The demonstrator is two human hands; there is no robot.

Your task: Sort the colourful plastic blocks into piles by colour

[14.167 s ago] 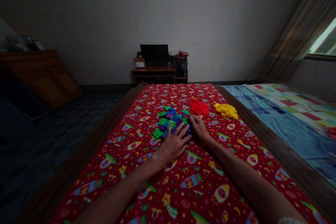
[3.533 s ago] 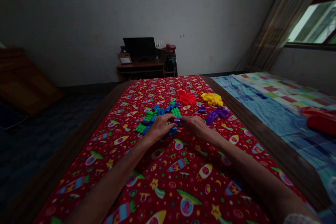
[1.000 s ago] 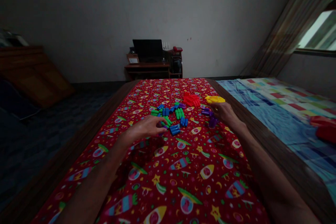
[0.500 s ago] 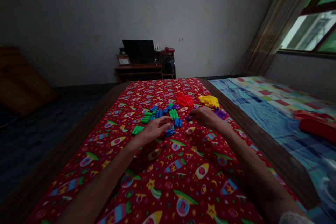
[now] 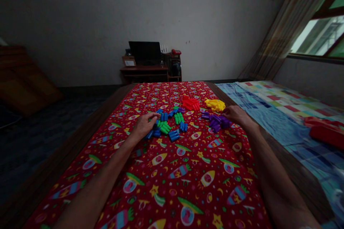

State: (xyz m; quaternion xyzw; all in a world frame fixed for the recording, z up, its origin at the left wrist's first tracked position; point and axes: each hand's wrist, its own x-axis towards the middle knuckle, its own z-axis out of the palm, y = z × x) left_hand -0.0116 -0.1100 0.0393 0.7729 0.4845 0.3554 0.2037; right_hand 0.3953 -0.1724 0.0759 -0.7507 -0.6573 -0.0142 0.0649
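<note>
My left hand reaches in from the left with its fingers stretched out, at the edge of a loose cluster of toy blocks made of short joined tubes. Around its fingertips lie blue blocks and green blocks; some are partly hidden behind the hand. Closer to me sits another blue block. On the right, my right hand has its fingers curled together at the far-right side of a purple block pile. What those fingertips hold, if anything, is hidden.
Behind the cluster lie a red block pile and a yellow block pile. A red patterned cloth covers the long table. A bed runs along the right side. Against the far wall stands a desk with a monitor.
My right hand has moved right, from a purple block near the middle to the purple pile, now larger and more spread out. My left hand has shifted left, and the nearby blocks lie differently.
</note>
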